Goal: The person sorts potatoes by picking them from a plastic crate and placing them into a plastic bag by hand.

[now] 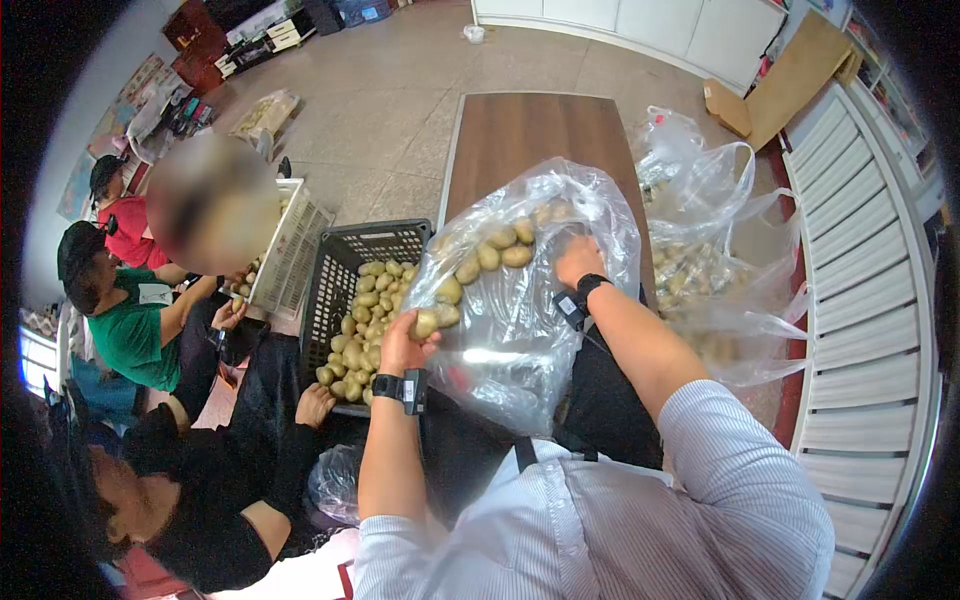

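Left hand (400, 348): fingers closed round a potato (437, 320), possibly two, held at the fingertips against the edge of the clear bag (500, 325).
Right hand (580, 262): at the bag's far right side, fingers bent; cannot tell whether it grips the film.
Bagged potatoes (490, 257): in a curved row inside the bag, beyond the left hand and left of the right.
Dark crate (345, 250): just left of the left hand, loose potatoes (350, 352) heaped in it.
Co-worker's hand (315, 405): at the crate's near corner, left of the left hand.
Table (530, 125): under the bag, extending beyond both hands.
Filled bags (700, 270): right of the right hand, beside the table.
In the way: crumpled film around the right hand.
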### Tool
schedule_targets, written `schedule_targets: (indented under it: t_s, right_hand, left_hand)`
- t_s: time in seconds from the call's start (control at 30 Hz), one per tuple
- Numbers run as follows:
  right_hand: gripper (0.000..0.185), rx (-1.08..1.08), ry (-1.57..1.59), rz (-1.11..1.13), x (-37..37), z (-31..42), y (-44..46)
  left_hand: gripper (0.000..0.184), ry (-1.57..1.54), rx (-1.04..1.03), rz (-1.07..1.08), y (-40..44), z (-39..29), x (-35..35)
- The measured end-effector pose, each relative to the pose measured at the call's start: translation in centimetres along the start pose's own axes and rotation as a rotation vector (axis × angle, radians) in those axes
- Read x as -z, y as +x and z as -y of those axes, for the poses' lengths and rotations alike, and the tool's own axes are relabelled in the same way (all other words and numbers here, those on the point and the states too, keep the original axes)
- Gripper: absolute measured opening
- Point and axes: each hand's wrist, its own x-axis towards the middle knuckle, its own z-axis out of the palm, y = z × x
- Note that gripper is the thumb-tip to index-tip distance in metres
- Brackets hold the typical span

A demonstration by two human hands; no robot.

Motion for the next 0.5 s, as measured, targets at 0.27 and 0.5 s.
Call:
schedule_targets:
  t_s: [0.27,0.5]
  right_hand:
    - [0.048,-0.004,-0.033,0.099,-0.5,-0.5,0.4]
    - [0.029,0.184,-0.277,0.27,-4.3,-1.2,0.2]
  left_hand:
    - [0.027,-0.326,-0.158,-0.242,0.1,-0.3,1.1]
    - [0.032,-0.685,-0.161,-0.462,1.0,-0.2,4.2]
